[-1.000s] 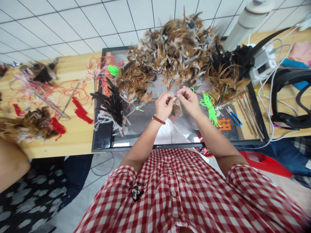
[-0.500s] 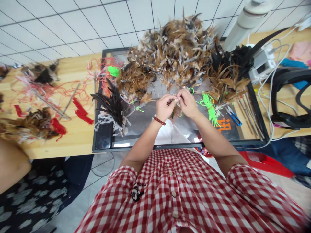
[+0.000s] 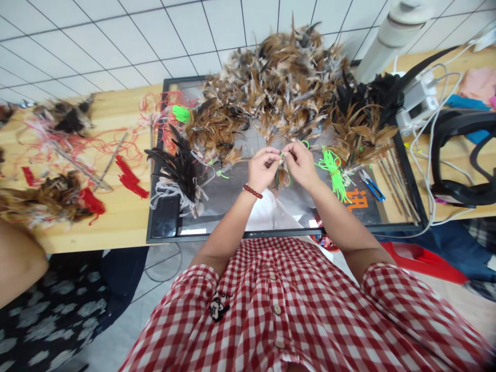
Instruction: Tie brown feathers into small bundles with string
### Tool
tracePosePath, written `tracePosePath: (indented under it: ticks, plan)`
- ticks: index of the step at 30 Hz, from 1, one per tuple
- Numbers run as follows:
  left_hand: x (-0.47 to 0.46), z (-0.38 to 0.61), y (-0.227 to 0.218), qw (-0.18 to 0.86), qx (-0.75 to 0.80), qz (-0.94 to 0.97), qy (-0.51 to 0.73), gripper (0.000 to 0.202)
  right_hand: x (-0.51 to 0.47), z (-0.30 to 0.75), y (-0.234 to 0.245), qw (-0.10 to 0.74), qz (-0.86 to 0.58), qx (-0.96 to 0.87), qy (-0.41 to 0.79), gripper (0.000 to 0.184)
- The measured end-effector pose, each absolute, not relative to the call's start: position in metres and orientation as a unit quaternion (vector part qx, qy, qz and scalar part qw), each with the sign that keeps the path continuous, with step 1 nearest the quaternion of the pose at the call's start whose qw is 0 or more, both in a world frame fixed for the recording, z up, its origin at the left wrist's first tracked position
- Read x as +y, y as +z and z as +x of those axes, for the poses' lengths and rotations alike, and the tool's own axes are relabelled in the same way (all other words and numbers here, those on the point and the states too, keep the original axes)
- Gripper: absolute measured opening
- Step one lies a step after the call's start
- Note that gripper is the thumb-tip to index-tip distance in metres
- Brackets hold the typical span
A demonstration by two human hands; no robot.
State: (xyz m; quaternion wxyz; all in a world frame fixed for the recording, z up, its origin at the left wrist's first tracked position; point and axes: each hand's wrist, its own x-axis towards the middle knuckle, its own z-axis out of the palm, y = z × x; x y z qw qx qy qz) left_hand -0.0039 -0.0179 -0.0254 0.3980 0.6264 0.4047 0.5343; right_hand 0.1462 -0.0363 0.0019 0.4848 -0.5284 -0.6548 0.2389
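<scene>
Both hands meet over the middle of the glass-topped work board [image 3: 201, 227]. The left hand [image 3: 263, 168] and the right hand [image 3: 301, 164] have their fingertips pinched together on a small bundle of feathers [image 3: 279, 175] wrapped with neon green cord [image 3: 287, 178]; the feather tips hang down between the palms, probably so the quills stay bunched while the cord is worked around them. Held this way, the bundle sits above the board, not on it.

Supplies ring the hands. At 12 o'clock lies the big heap of brown feathers [image 3: 282, 82], at 9 o'clock a fan of black feathers [image 3: 178, 165], at 3 o'clock a hank of green cord [image 3: 334, 173] and, beyond it, blue-handled snips [image 3: 372, 187] beside thin sticks [image 3: 395, 186].

Bare board at 6 o'clock, toward the near edge, gives the wrists room. A second person's arm [image 3: 17, 263] sits well apart at the far left.
</scene>
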Motion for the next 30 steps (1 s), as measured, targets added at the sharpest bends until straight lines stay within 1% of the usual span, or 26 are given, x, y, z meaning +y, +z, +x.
tracePosePath:
  ticks: [2,5,11,15,19,23,26,30]
  plan:
    - [-0.020,-0.003,-0.026,0.381,0.413,0.647,0.515,0.011,-0.038,0.145,0.004,0.484,-0.524,-0.658,0.241,0.025]
    - [-0.020,-0.003,-0.028,0.396,0.435,0.635,0.501,0.007,-0.039,0.144,0.006,0.485,-0.511,-0.666,0.242,0.024]
    - [-0.018,-0.002,-0.028,0.490,0.418,0.559,0.522,0.016,-0.037,0.143,-0.001,0.496,-0.481,-0.690,0.217,0.021]
    - [-0.021,0.000,-0.020,0.553,0.426,0.512,0.500,0.015,-0.037,0.143,-0.009,0.504,-0.472,-0.705,0.162,0.017]
    - [-0.023,0.002,-0.012,0.556,0.465,0.481,0.494,0.012,-0.037,0.143,-0.013,0.485,-0.491,-0.709,0.146,0.011]
    - [-0.021,0.000,-0.006,0.582,0.454,0.457,0.497,0.016,-0.036,0.144,-0.014,0.463,-0.513,-0.709,0.139,0.006]
    - [-0.019,-0.003,-0.004,0.605,0.449,0.431,0.497,0.022,-0.036,0.144,-0.014,0.453,-0.522,-0.710,0.138,0.006]
    - [-0.018,-0.005,-0.006,0.610,0.451,0.413,0.504,0.025,-0.039,0.144,-0.012,0.424,-0.532,-0.717,0.149,0.008]
